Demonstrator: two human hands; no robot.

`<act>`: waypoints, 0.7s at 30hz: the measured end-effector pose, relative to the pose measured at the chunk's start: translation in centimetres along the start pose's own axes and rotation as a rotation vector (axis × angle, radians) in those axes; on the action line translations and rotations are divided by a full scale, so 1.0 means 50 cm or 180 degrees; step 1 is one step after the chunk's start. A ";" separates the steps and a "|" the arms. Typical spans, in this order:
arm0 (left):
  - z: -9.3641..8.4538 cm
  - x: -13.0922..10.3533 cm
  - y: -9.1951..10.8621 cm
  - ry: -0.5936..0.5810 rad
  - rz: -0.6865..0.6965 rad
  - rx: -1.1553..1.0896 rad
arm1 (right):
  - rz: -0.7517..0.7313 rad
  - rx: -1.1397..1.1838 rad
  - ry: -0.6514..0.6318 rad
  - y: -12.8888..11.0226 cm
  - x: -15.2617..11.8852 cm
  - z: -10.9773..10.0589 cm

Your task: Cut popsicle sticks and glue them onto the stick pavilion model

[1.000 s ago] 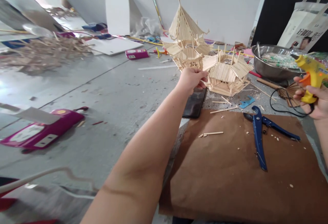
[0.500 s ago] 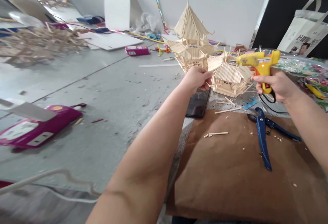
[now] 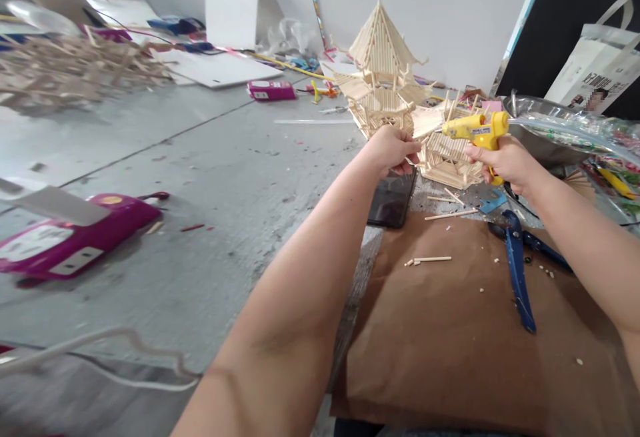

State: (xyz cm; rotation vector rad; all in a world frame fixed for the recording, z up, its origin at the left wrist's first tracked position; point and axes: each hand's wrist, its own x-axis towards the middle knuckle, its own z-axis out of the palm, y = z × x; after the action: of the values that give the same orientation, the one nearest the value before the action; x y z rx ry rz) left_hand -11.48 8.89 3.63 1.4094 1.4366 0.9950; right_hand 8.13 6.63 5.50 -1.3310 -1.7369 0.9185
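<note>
My right hand (image 3: 505, 160) is wrapped round a yellow glue gun (image 3: 480, 130), whose nozzle points left over a low wooden-stick model (image 3: 453, 157). My left hand (image 3: 393, 151) is closed at the left edge of that model, its fingertips pinched together; whatever they pinch is too small to make out. Just behind my left hand rises a taller tiered stick tower (image 3: 383, 47) with a pointed roof. A dark phone (image 3: 391, 200) lies beneath my left hand.
Blue cutters (image 3: 519, 270) and stick scraps lie on brown paper (image 3: 450, 357). Magenta power strips (image 3: 83, 233) are on the left, with a blurred pile of sticks (image 3: 75, 70) behind. A metal bowl (image 3: 540, 140) and bags stand at the right.
My right hand has moved left with the glue gun, bringing it over the low model. My left hand stays at the model's left edge. The view has shifted slightly.
</note>
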 end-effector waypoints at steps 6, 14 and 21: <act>-0.003 -0.001 0.003 -0.0058 -0.0045 0.0204 | 0.0128 -0.0231 0.0020 -0.010 0.004 0.013; -0.003 -0.002 0.006 0.0013 -0.0025 0.0222 | 0.0176 -0.0179 0.0029 -0.016 0.008 0.020; -0.002 0.001 0.004 0.0049 0.0017 0.0262 | 0.0144 -0.0169 0.0018 -0.009 0.011 0.020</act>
State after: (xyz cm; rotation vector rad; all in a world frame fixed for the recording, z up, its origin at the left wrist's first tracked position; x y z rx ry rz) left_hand -11.51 8.96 3.87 1.4683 1.5009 0.9615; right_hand 6.97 6.96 5.52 -1.4110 -1.7441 0.8985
